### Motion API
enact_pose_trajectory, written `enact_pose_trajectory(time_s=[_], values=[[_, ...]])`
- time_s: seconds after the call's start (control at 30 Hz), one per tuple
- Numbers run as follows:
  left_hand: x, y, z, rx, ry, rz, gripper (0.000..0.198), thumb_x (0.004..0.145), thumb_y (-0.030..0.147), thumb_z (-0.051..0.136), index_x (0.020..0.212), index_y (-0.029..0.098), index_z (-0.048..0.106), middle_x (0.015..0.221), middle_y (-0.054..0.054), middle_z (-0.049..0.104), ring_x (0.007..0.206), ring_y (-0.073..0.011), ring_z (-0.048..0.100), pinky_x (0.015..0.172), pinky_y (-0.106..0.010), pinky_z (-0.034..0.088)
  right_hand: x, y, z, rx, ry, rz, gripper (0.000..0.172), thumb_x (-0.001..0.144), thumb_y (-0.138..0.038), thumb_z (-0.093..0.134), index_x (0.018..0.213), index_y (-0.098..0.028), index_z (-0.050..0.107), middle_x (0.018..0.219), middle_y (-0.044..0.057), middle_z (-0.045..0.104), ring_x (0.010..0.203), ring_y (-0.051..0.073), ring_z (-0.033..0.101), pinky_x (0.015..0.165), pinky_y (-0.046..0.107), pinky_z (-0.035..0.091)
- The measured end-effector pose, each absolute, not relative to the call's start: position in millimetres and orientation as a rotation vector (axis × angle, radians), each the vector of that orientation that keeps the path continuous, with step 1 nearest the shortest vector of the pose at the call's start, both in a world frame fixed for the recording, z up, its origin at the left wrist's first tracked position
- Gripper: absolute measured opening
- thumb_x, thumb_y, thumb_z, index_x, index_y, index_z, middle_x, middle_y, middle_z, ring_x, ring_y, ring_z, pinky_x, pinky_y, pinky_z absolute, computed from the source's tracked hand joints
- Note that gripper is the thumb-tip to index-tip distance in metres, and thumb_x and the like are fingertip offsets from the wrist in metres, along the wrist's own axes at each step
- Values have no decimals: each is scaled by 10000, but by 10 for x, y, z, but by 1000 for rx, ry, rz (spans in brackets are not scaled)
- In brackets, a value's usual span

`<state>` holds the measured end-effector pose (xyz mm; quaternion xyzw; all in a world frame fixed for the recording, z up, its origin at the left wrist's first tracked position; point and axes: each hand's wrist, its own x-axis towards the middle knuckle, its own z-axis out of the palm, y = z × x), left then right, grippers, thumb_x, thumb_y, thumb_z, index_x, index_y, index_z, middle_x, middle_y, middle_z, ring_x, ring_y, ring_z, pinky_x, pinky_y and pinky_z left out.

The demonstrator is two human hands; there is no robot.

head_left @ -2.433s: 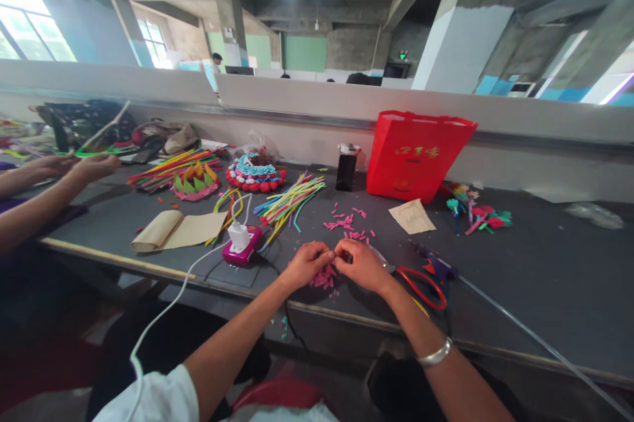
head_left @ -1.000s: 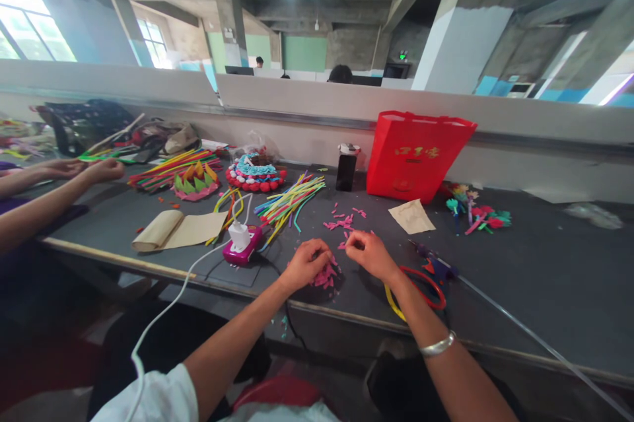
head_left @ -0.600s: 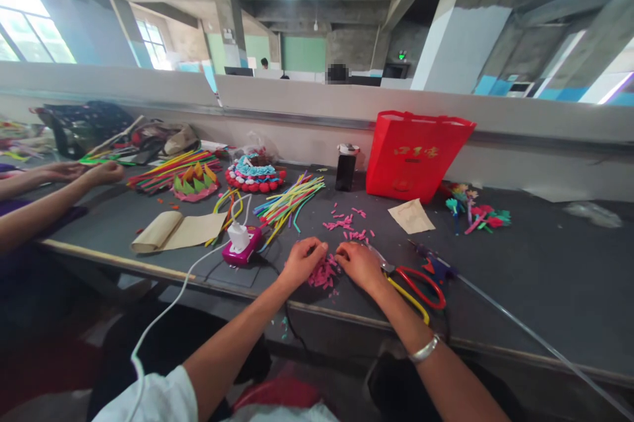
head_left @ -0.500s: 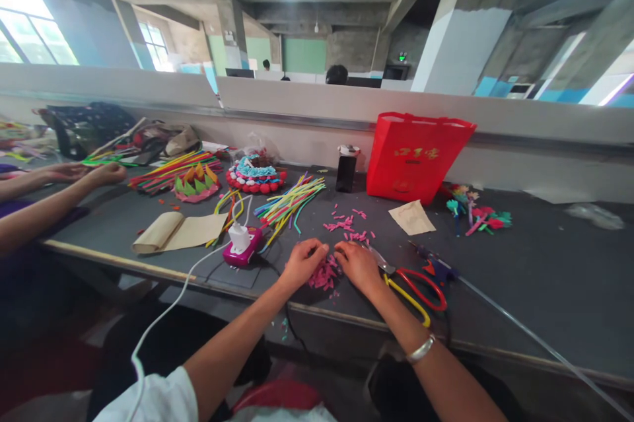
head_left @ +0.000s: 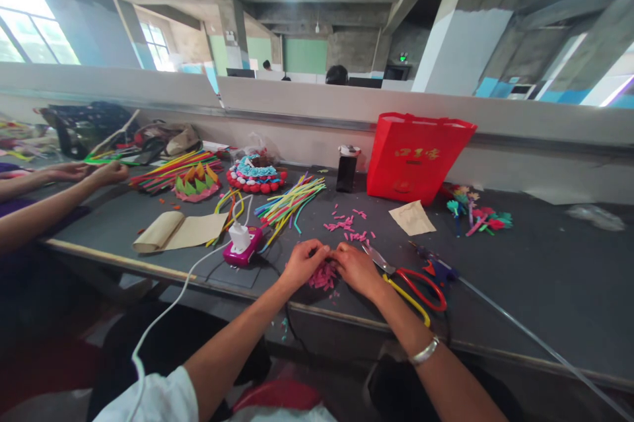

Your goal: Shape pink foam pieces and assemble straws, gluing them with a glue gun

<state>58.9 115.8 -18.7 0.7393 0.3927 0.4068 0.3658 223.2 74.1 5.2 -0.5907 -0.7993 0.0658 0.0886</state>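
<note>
My left hand and my right hand meet fingertip to fingertip at the near edge of the dark table. Both pinch together over a small heap of pink pieces; what sits between the fingers is too small to name. More pink bits lie scattered just beyond. Red-and-yellow scissors rest right of my right hand, untouched.
A pink power strip with a white plug, coloured sticks, brown paper, craft cakes, a black bottle, a red bag and a glue gun lie around. Another person's arms work at far left.
My right hand reached out to the scattered pink bits, then came back. Now its fingertips again touch those of my left hand over the heap.
</note>
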Motion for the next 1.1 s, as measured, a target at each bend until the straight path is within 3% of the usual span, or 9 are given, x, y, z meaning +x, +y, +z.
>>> enact_pose_trajectory(time_s=[0.37, 0.67, 1.1], values=[[600, 1177, -217, 1900, 1018, 1020, 365, 851, 432, 515, 613, 156, 542, 544, 44, 483, 536, -96, 433, 534, -212, 337, 2166, 735, 27, -1795, -2324, 245, 268, 964, -215, 400, 1031, -213, 660, 1005, 65, 636, 984, 174, 613, 772, 242, 407], [598, 1185, -220, 1899, 1020, 1015, 359, 838, 429, 527, 605, 158, 553, 554, 31, 518, 554, -106, 457, 544, -214, 360, 2198, 694, 24, -1821, -2320, 269, 138, 868, -165, 508, 896, -196, 639, 951, 60, 651, 935, 193, 632, 726, 249, 401], [604, 1183, -210, 1873, 992, 1052, 87, 761, 218, 556, 759, 156, 616, 634, 26, 574, 597, -111, 517, 588, -213, 408, 2246, 700, 103, -1783, -2273, 234, 151, 923, -199, 442, 930, -191, 592, 970, 50, 649, 891, 160, 620, 730, 241, 382]])
